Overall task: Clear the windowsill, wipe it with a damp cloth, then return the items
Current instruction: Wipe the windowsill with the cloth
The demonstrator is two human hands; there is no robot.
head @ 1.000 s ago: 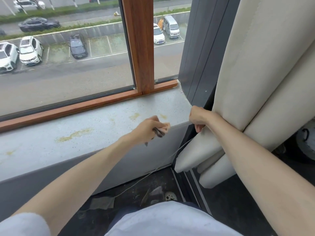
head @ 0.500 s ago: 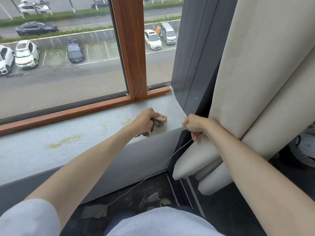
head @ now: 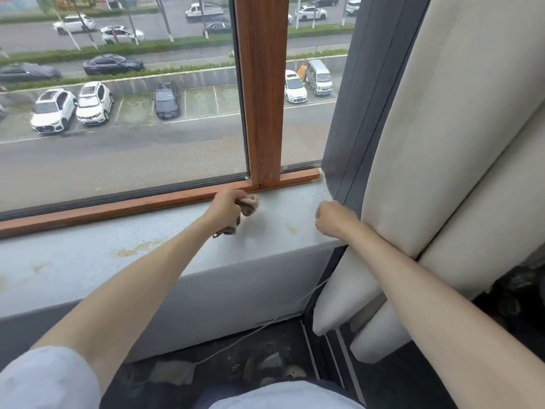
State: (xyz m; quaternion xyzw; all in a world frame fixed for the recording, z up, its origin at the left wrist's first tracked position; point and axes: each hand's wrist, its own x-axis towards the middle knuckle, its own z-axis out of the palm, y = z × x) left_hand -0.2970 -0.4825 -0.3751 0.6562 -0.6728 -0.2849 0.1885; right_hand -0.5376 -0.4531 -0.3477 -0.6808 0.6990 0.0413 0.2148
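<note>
Nearest the camera: a white shirt front (head: 283,398) and a white left sleeve (head: 44,379). Below the sill is a dark floor (head: 295,343) with scraps and dust. A thin pale cord (head: 236,340) runs across it, rising toward the right.

Both bare forearms reach forward. The right forearm lies against the beige curtain (head: 457,143), which hangs in thick folds at the right.

Windowsill (head: 88,261): pale grey and speckled. There is a long yellowish stain (head: 138,248) toward the front edge, left of centre. A smaller yellow spot (head: 292,229) sits near the right end.

Right hand (head: 333,216): over the right end of the sill, just beside the curtain. The fingers are curled into a fist. Cannot tell whether anything is inside it, or whether it touches the sill.

Left hand (head: 225,203): at the far edge of the sill, toward the right end. The fingers are curled round a brownish patterned cloth (head: 250,204). The cloth is bunched against the sill surface, with a loose tail trailing back under the wrist. It lies just beside the wooden bottom rail (head: 118,208), below the foot of the wooden mullion (head: 262,84).

A dark grey side panel (head: 354,113) stands between the window and the curtain at the far right corner.

Through the glass are a road, white parked cars (head: 53,109), a dark car (head: 166,100) and a silver van (head: 320,76). Hedge strips and more traffic lie beyond.
</note>
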